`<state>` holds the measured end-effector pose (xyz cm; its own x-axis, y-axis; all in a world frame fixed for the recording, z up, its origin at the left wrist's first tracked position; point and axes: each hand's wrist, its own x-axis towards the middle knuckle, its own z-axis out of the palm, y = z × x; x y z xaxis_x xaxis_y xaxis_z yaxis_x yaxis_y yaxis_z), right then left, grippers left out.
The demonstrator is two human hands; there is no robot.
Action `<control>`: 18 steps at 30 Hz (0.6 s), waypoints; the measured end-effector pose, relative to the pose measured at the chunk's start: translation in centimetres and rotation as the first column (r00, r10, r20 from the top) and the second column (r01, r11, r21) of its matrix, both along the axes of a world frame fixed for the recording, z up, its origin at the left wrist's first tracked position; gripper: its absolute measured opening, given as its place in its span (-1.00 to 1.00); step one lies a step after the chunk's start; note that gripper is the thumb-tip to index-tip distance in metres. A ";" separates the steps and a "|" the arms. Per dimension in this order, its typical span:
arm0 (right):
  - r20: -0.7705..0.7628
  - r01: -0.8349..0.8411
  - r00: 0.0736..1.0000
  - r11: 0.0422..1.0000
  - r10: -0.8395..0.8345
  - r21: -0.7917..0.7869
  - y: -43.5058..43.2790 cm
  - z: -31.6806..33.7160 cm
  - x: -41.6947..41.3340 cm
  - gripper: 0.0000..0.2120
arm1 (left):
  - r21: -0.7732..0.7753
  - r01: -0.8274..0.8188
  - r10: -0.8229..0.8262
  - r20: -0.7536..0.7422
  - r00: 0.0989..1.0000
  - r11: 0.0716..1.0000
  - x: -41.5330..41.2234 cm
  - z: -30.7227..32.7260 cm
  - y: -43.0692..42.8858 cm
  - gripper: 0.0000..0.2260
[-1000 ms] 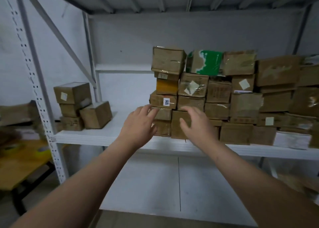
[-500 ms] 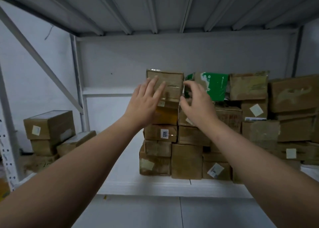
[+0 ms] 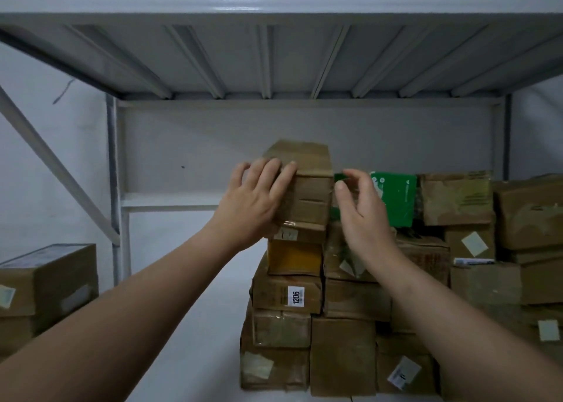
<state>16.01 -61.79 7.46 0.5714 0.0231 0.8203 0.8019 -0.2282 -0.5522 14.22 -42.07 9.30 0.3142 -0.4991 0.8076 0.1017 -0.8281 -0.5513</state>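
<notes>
A brown cardboard box (image 3: 307, 185) tops the leftmost column of a stack on the white shelf (image 3: 195, 325). My left hand (image 3: 256, 200) lies against its left side, fingers stretched over its upper front edge. My right hand (image 3: 362, 210) hovers just right of the box, fingers loosely curved, thumb close to its right edge and holding nothing. A green-and-white box (image 3: 394, 197) stands behind my right hand. Under the top box sit a yellow box (image 3: 294, 257) and a box labelled 1206 (image 3: 286, 293).
More cardboard boxes (image 3: 475, 249) fill the shelf to the right. A separate pile of boxes (image 3: 45, 283) stands at the left edge. The ribbed upper shelf (image 3: 274, 57) hangs overhead, and a diagonal brace (image 3: 58, 170) crosses at the left.
Both hands rose from the low boxes to the top box of the left column. My left hand now lies on its side. The view moved closer and tilted up.
</notes>
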 end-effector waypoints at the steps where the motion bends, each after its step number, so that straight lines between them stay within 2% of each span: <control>1: -0.021 -0.007 1.000 0.999 0.008 0.036 0.3 0.4 -0.4 -0.67 | -0.020 0.054 -0.053 0.045 0.998 0.998 -0.2 -0.1 0.7 0.00; 3: -0.079 -0.035 0.996 0.995 0.042 0.093 1.4 1.4 -1.1 -0.62 | -0.047 0.145 -0.138 0.128 0.982 0.988 -0.8 -0.1 1.9 -0.13; 5: -0.207 -0.107 0.969 0.982 0.137 0.154 3.0 2.6 -1.8 -0.51 | -0.057 0.193 -0.179 0.191 0.965 0.979 -1.7 0.1 3.0 -0.24; 7: -0.350 -0.250 0.871 0.925 0.343 0.284 4.9 3.8 -2.6 -0.44 | -0.046 0.229 -0.212 0.234 0.949 0.972 -2.4 0.3 4.1 -0.31; 9: -0.394 -0.353 0.770 0.849 0.503 0.394 6.9 4.7 -3.3 -0.30 | -0.044 0.265 -0.245 0.266 0.932 0.963 -3.1 0.4 5.5 -0.30; 11: -0.429 -0.422 0.676 0.792 0.599 0.441 8.7 5.2 -3.9 -0.08 | -0.034 0.297 -0.276 0.283 0.919 0.954 -3.8 0.2 7.2 -0.27; 13: -0.464 -0.459 0.607 0.761 0.646 0.458 10.3 5.2 -4.5 -0.02 | -0.008 0.310 -0.297 0.262 0.918 0.951 -4.6 -0.1 8.9 -0.25; 15: -0.437 -0.457 0.621 0.753 0.651 0.473 11.8 4.6 -4.8 -0.17 | -0.029 0.333 -0.326 0.146 0.934 0.942 -5.6 -0.5 10.7 -0.27; 16: -0.400 -0.439 0.668 0.766 0.628 0.470 12.6 4.2 -5.0 -0.22 | -0.101 0.353 -0.349 0.060 0.935 0.930 -6.1 -0.6 11.5 -0.30; 18: -0.345 -0.303 0.836 0.883 0.427 0.358 14.4 3.0 -5.4 -0.12 | -0.383 0.392 -0.466 -0.120 0.876 0.836 -7.6 -0.6 12.5 -0.33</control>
